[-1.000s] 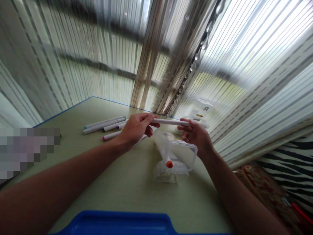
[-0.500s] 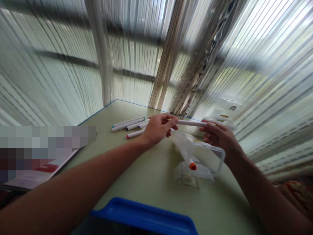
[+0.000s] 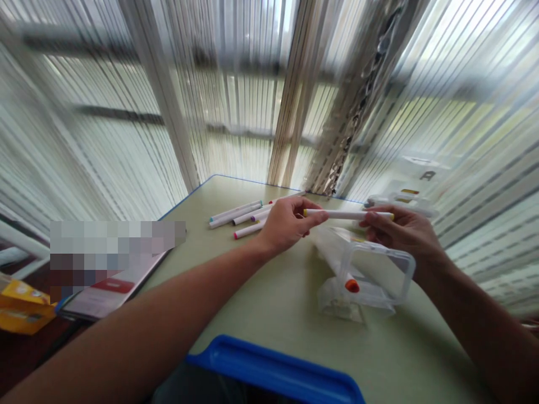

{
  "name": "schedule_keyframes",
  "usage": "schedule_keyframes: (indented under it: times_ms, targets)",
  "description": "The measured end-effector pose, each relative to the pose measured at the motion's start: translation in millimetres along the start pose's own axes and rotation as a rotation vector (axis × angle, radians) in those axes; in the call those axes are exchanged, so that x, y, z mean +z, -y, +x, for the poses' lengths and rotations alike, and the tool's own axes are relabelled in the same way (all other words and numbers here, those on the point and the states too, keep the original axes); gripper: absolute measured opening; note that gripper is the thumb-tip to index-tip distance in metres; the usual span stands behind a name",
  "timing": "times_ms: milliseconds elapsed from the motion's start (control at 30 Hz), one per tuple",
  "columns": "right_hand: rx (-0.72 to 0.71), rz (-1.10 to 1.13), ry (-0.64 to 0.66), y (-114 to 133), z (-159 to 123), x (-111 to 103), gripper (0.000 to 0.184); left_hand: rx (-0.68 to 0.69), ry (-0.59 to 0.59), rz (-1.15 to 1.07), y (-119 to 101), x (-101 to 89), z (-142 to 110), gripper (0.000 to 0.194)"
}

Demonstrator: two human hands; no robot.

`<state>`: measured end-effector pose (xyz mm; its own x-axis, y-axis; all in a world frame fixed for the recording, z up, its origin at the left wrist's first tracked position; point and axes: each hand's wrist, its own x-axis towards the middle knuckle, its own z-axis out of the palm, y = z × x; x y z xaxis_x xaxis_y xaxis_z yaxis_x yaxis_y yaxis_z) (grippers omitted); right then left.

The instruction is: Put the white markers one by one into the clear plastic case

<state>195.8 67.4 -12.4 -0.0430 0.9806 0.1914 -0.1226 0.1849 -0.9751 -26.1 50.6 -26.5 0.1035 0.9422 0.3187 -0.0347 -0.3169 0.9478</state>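
A white marker (image 3: 346,215) with yellow ends is held level above the table, between both hands. My left hand (image 3: 287,225) is closed, its thumb and fingers pinching the marker near its left end. My right hand (image 3: 398,229) is closed round the other end, where a yellow tip sticks out past the fingers. Just below the hands lies a clear plastic case (image 3: 409,280), its near end open. Inside it rests a marker with an orange end (image 3: 352,285). Left of my left hand, several white markers (image 3: 236,206) with coloured ends lie loosely together, partly hidden by that hand.
The pale green table (image 3: 278,303) has a blue rim and a blue tray-like edge (image 3: 278,359) at the front. A tablet-like screen (image 3: 113,292) stands at the left, near a yellow packet (image 3: 25,303). Another clear plastic container (image 3: 406,196) stands behind my right hand, before the curtains.
The view has shifted, so the scene sits further right. My left fingers have moved on the marker and its yellow left end now shows; both hands stay on it.
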Motion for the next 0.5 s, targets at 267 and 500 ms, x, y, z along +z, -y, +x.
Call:
schedule_keyframes:
  times_ms: [267, 500]
  targets:
    - [0.029, -0.017, -0.021, 7, -1, 3, 0.037, -0.004, 0.007, 0.014, 0, 0.0, 1, 0.039]
    - [0.049, 0.017, -0.004, 9, -1, 4, 0.036, -0.009, 0.003, -0.057, 1, 0.2, 3, 0.031]
